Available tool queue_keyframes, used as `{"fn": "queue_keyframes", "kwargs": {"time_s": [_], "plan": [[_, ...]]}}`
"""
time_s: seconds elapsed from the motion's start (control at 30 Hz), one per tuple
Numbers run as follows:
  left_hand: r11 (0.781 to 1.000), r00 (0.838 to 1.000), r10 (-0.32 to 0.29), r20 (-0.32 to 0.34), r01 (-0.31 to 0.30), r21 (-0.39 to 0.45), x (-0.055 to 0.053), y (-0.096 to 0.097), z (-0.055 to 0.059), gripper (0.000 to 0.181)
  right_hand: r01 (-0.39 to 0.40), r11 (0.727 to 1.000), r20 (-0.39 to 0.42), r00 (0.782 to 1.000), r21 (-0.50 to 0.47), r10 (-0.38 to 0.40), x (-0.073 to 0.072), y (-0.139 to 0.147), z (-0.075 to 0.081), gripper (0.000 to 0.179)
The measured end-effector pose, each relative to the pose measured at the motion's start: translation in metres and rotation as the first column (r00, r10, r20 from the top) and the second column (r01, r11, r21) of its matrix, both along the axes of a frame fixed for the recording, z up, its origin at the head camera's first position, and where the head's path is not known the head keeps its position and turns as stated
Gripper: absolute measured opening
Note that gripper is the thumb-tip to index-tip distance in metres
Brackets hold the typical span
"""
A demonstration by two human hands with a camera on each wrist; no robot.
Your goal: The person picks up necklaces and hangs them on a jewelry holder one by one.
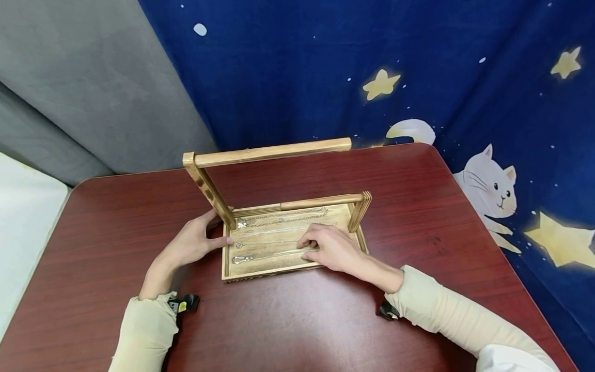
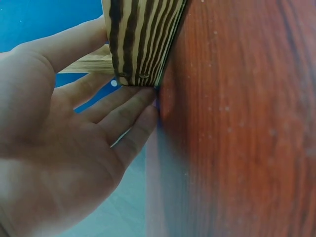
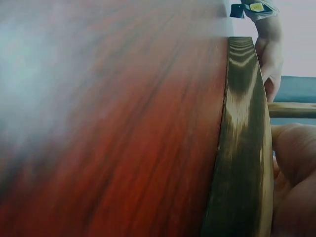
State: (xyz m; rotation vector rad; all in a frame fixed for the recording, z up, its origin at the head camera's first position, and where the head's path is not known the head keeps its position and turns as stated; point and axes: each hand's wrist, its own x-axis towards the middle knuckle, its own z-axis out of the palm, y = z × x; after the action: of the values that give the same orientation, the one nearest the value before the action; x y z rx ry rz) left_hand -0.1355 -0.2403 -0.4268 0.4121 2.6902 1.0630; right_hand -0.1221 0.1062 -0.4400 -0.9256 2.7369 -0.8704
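On the table lies a shallow wooden tray (image 1: 279,270) holding several fine necklaces in rows, pendants to the left. The lowest necklace (image 1: 242,259) has a large pendant, and its chain runs right, into my right hand (image 1: 335,250). That hand's thumb and fingertips are bent together over the chain; what lies between them is partly hidden. My left hand (image 1: 192,243) holds the tray's left end. Its thumb reaches over the rim, while the other fingers (image 2: 121,116) lie against the outside of the tray by the corner. A necklace with a flower pendant (image 1: 241,225) lies at the back.
A tall wooden post (image 1: 211,191) rises at the tray's left with a long crossbar (image 1: 274,151). A shorter post (image 1: 359,212) with a lower bar (image 1: 321,202) stands at the right. The dark red table (image 1: 418,206) ends at curtains behind.
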Motion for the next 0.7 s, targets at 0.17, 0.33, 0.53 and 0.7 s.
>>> {"fn": "queue_keyframes", "kwargs": {"time_s": [0.17, 0.33, 0.53, 0.7], "plan": [[1.0, 1.0, -0.003, 0.011, 0.003, 0.007, 0.001, 0.001, 0.0, 0.069, 0.055, 0.997, 0.013, 0.998, 0.044, -0.056, 0.001, -0.008, 0.0, 0.016], [1.0, 1.0, -0.003, 0.011, 0.003, 0.009, 0.001, 0.001, 0.0, 0.069, 0.099, 0.993, 0.039, 0.994, 0.062, -0.102, 0.001, -0.014, 0.001, 0.014], [1.0, 1.0, -0.005, 0.005, 0.005, 0.017, 0.001, 0.0, 0.001, 0.07, 0.125, 0.989, 0.063, 0.989, 0.077, -0.13, 0.0, -0.016, 0.003, 0.008], [1.0, 1.0, -0.008, 0.011, 0.008, 0.019, 0.001, 0.0, 0.001, 0.071, 0.14, 0.986, 0.094, 0.984, 0.095, -0.149, 0.0, -0.017, 0.003, 0.006]]}}
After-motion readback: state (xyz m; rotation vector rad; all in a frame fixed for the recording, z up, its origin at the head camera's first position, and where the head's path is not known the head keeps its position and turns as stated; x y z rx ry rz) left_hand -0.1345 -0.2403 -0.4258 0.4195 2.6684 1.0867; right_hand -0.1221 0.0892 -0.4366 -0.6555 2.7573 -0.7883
